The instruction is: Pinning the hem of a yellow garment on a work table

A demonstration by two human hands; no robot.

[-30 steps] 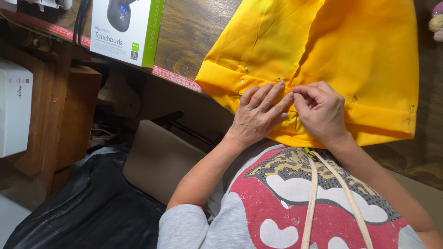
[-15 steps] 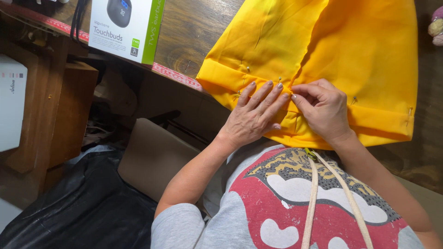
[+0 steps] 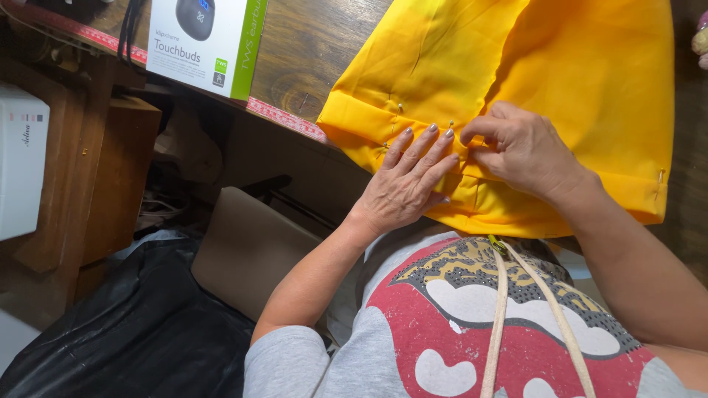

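A yellow cloth [image 3: 560, 81] is spread on a dark wooden table [image 3: 310, 51], its near edge folded up into a hem [image 3: 369, 121] that hangs slightly over the table's edge. The left hand [image 3: 405, 184] is laid flat on the hem, palm down, fingers stretched and slightly spread, nothing gripped; the cloth is pressed beneath it. The right hand [image 3: 523, 151] is set just beside it, touching at the fingertips, with thumb and forefinger pinched together on the fold; whether a pin is held in the pinch cannot be told. A green-headed pin [image 3: 451, 124] is stuck in the cloth just above the left fingertips, and more pins [image 3: 391, 125] can be seen along the hem toward the left corner; another pin [image 3: 660, 177] sits at the right corner. A white and green box [image 3: 210, 51] is stood on the table to the left, well apart from the cloth. Below the table edge, a tan seat [image 3: 251, 250] and a black plastic bag [image 3: 133, 332] are seen. A cream tape [image 3: 501, 309] is hung over the person's grey shirt with a red print [image 3: 516, 346].
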